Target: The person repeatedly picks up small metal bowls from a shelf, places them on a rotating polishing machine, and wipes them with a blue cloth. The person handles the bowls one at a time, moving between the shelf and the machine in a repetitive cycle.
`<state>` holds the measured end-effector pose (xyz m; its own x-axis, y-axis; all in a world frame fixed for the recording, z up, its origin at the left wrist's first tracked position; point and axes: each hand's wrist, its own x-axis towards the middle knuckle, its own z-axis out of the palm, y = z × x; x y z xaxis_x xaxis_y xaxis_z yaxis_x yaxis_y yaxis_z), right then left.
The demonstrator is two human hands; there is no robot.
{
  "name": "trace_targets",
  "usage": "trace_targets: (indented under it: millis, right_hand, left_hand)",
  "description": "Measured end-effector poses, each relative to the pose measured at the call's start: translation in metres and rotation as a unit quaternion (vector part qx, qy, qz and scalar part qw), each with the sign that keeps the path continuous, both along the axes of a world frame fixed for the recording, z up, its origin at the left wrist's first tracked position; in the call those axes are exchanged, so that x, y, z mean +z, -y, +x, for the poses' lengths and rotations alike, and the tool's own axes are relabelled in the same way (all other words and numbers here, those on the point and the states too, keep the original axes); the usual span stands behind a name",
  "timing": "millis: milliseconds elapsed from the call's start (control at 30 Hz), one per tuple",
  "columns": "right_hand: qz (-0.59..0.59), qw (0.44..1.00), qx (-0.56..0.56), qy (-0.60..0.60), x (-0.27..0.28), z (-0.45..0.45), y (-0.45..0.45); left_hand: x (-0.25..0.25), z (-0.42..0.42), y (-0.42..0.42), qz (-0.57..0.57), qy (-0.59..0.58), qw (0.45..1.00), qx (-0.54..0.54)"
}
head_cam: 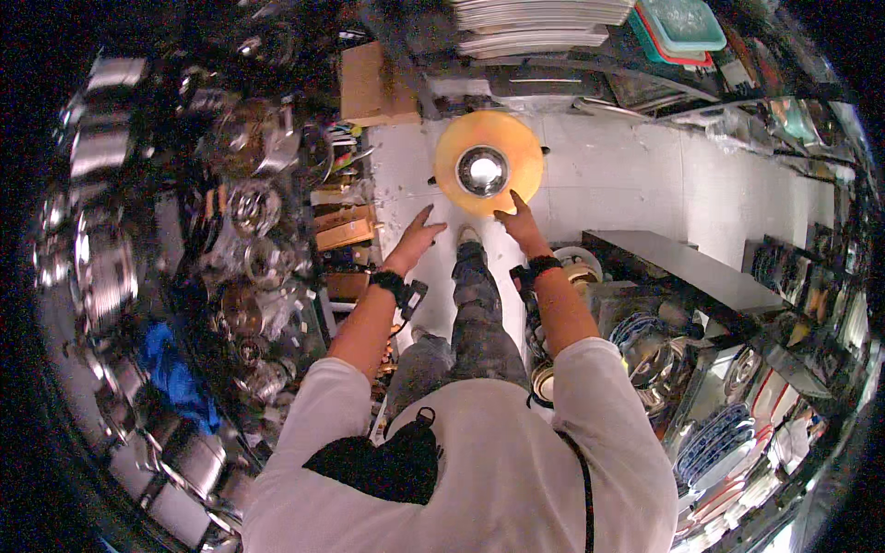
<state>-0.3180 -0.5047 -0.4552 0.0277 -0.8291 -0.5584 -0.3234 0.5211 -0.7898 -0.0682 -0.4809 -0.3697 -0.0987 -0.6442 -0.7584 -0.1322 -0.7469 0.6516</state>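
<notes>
In front of my feet a round yellow-orange disc-shaped object (449, 138) stands over the pale floor, with a shiny metal bowl-like piece (482, 171) at its middle. My left hand (417, 240) is to the lower left of the disc, fingers spread, holding nothing. My right hand (518, 225) reaches to the disc's lower right edge, thumb and forefinger apart; whether the fingertips touch it I cannot tell. Dark bands with small devices are on both wrists.
Shelves with shiny metal and glass ware (256, 207) run along the left. A cardboard box (363, 83) stands beyond. Patterned plates (715, 442) and a dark-edged shelf (677, 266) are at the right. White stacked items (539, 24) and teal trays (684, 24) lie at the top.
</notes>
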Motion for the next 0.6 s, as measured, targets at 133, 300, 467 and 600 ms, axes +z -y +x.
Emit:
trace_targets:
  millis: [133,300,467,600]
  right_hand:
    - [0.011,1.0,-0.018,-0.019,-0.009,0.006,0.037]
    - [-0.009,0.998,0.021,-0.059,-0.041,0.015,0.05]
    - [0.06,0.99,-0.096,0.08,-0.006,0.023,0.053]
    - [0.013,0.975,-0.16,0.154,0.033,0.034,0.046]
  left_hand:
    - [-0.022,-0.043,0.075,0.022,0.007,0.999,-0.022]
    - [-0.085,-0.061,0.105,0.012,0.041,0.996,-0.079]
    - [-0.118,-0.065,0.09,-0.018,-0.054,0.998,0.023]
    - [-0.077,-0.057,0.086,-0.076,-0.007,0.997,0.0]
